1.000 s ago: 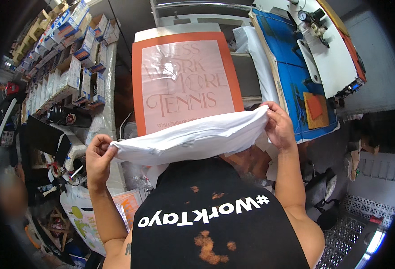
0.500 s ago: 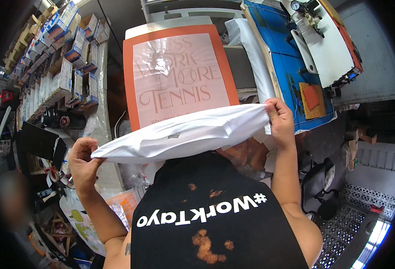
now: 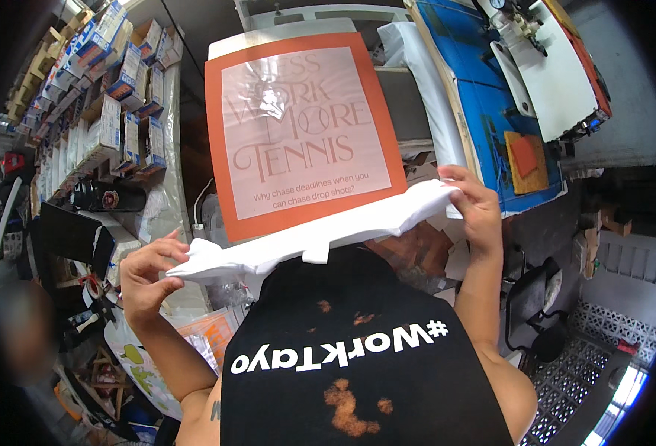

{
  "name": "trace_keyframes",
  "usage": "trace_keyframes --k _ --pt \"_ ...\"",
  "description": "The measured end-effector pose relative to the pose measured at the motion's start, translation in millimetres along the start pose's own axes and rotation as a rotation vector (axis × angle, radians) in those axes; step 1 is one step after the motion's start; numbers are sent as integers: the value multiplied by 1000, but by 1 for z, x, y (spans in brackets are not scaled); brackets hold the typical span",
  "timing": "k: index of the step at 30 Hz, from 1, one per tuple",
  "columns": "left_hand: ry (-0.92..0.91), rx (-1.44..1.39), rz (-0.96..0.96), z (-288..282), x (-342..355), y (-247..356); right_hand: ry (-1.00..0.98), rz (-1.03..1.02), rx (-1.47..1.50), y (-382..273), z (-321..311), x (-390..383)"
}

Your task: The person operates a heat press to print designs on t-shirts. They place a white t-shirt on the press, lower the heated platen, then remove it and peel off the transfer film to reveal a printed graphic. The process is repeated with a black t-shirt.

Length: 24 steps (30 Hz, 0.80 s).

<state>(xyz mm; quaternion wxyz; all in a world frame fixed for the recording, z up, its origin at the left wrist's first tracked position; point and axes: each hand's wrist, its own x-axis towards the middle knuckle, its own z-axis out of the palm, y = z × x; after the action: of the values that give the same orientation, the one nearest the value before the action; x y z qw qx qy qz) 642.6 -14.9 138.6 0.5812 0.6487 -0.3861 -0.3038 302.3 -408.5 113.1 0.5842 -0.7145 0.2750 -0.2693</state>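
A white cloth garment (image 3: 291, 241) is stretched between my hands in a narrow folded band. A small white tag (image 3: 315, 254) sticks out from its lower edge. My left hand (image 3: 149, 271) pinches the left end between thumb and fingers, with the other fingers partly spread. At the higher right end, my right hand (image 3: 475, 212) is closed on the fabric. Just beyond the cloth lies a flat board with an orange sheet (image 3: 219, 149), bearing a pale pink panel (image 3: 298, 175) with lettering under shiny clear film. The garment hangs near its lower edge, in front of my black shirt (image 3: 358, 320).
Shelved rows of blue and white boxes (image 3: 127, 82) stand to the left. At right, a blue table (image 3: 484, 134) carries white equipment with a gauge (image 3: 551, 74) and a yellow pad (image 3: 525, 167). Another white cloth (image 3: 432, 97) drapes beside it. A black chair (image 3: 525, 297) is lower right.
The garment has gone from a wide, open spread to a narrow band, lower and closer to me. Its tag now shows, and the lower lettering on the panel is uncovered.
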Motion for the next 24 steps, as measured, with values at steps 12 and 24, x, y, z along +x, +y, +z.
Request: trace_keyframes --k 12,24 --pt "601 578 177 -10 42 24 199 -100 -553 -58 -12 74" --pt "604 647 87 -15 174 -154 176 -315 -855 109 60 179"
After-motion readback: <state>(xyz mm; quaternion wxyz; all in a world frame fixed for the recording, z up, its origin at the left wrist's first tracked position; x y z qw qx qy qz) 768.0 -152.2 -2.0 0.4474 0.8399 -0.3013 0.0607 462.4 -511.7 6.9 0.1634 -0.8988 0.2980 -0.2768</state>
